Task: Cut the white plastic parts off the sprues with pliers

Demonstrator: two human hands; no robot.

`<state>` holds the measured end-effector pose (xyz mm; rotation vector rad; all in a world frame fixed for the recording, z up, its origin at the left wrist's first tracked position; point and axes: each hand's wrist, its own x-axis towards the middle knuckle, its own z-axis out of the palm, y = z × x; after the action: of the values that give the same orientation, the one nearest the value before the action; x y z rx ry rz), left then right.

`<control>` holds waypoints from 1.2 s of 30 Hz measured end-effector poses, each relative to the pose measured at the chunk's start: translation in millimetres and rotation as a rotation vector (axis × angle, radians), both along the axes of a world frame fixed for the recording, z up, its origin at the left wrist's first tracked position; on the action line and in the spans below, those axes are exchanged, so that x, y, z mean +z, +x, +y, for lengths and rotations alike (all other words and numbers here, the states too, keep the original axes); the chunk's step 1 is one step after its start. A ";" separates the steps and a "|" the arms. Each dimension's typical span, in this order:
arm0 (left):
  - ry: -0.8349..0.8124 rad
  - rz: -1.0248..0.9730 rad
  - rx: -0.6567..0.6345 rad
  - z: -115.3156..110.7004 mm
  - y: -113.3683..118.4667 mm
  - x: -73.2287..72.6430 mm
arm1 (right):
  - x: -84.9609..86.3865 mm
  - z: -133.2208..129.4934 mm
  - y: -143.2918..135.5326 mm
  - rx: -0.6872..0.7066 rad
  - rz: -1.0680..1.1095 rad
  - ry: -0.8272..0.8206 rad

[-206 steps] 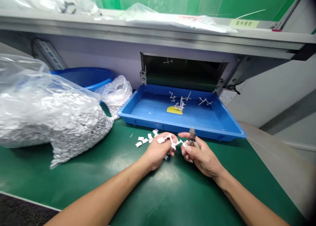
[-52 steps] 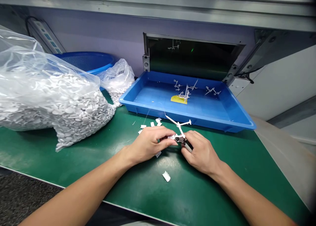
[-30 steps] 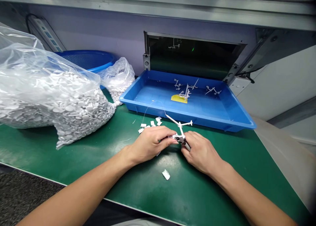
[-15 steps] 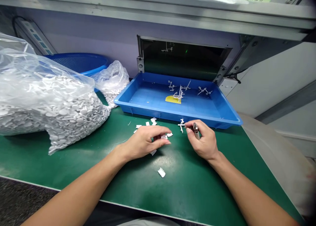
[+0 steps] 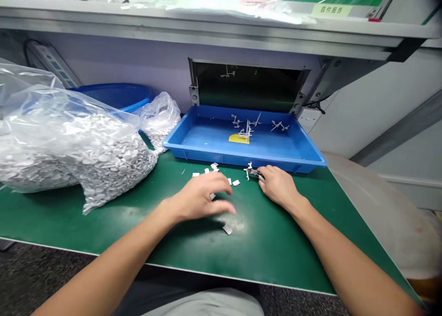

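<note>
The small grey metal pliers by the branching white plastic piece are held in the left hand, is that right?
Not quite: the head view shows the small grey metal pliers in the right hand, by the branching white plastic piece as you say.

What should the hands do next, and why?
Perhaps the open left hand should pick up the small, flat white plastic piece: it lies alone on the green table, near that hand, while the right hand holds grey metal pliers.
</note>
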<state>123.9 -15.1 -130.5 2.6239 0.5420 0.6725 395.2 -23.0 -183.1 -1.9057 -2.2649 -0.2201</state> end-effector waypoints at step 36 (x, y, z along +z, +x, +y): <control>0.064 0.581 0.576 357.3 118.1 10.1 | 21.3 27.6 83.5 0.309 0.333 0.605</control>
<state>242.0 342.2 -120.5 2.7096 1.4982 0.0458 478.7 4.5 -161.8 -1.1776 -1.9366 -0.4443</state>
